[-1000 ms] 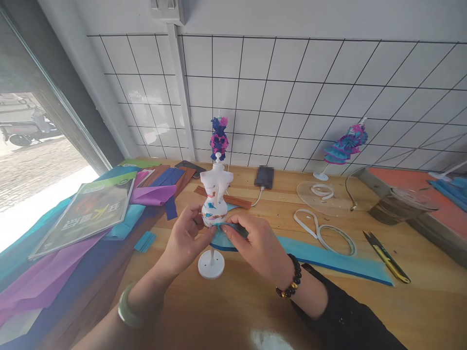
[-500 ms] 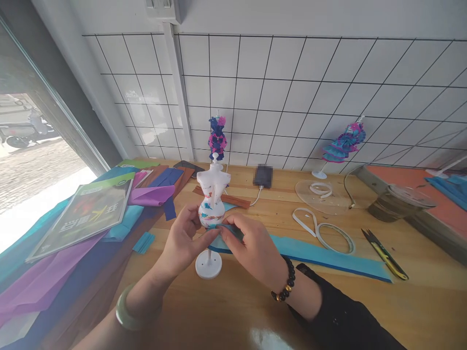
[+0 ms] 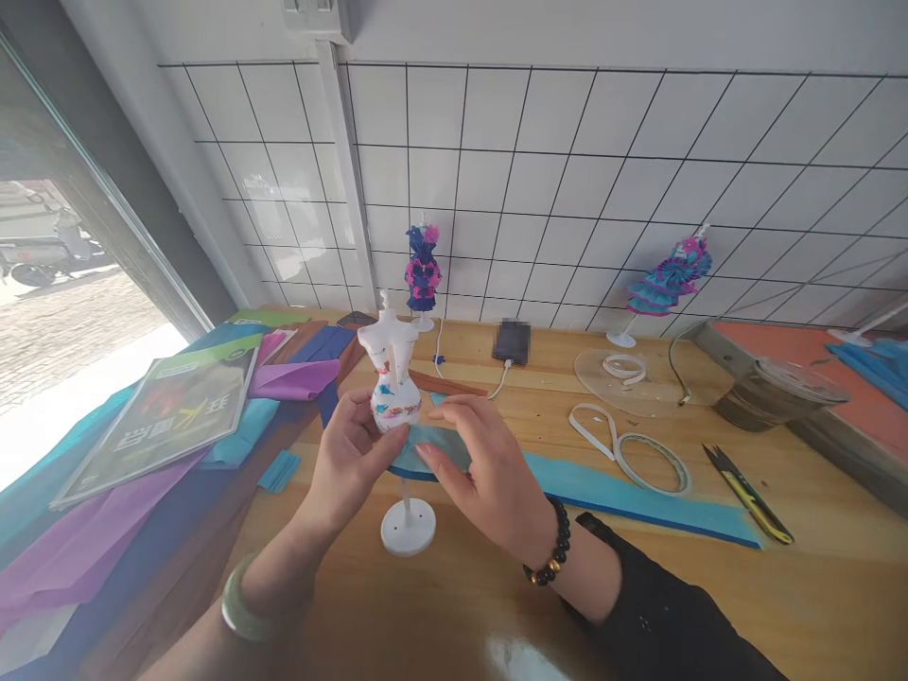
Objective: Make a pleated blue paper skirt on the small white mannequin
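Note:
A small white mannequin (image 3: 395, 388) with colored specks on its body tilts to the left on its round white stand (image 3: 408, 527). My left hand (image 3: 351, 449) is closed around its hips. The left thumb presses the end of a long light-blue paper strip (image 3: 638, 497) with a dark-blue lower edge against the mannequin. From there the strip runs right, partly hidden behind my right hand (image 3: 489, 459), and on along the table. That right hand is beside the mannequin, thumb and fingers apart, over the strip near its held end.
Colored paper sheets and a booklet (image 3: 170, 397) cover the left side. Two dressed mannequins (image 3: 424, 270) stand by the tiled wall, the other at right. White tape rolls (image 3: 653, 463), yellow-black snips (image 3: 748, 497), a lidded cup (image 3: 770, 392) and a dark cabled device (image 3: 512, 342) lie around.
The mannequin has tilted and shifted left with my left hand. My right fingers have parted from the mannequin and spread, uncovering more of the strip's end.

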